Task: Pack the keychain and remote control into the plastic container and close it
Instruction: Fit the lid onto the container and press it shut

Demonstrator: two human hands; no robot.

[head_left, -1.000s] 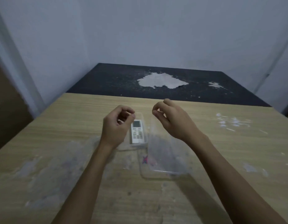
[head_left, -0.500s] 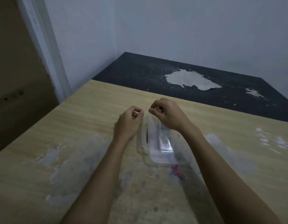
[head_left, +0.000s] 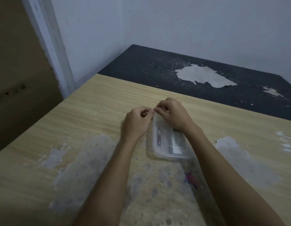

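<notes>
lid's come down flat on the container [head_left: 170,151] now, both hands' fingers [head_left: 150,111] pinched together on its far edge, probably snapping it shut

Dim, bluish, flat light; soft grainy detail, faint shadows, and wide-angle bending toward the edges.

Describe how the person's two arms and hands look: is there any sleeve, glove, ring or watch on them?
Both forearms are bare as far as the picture shows; no sleeve reaches into view. The left hand and right hand wear no gloves. No watch, bracelet or ring is visible, though the dim light could hide a thin one.
</notes>
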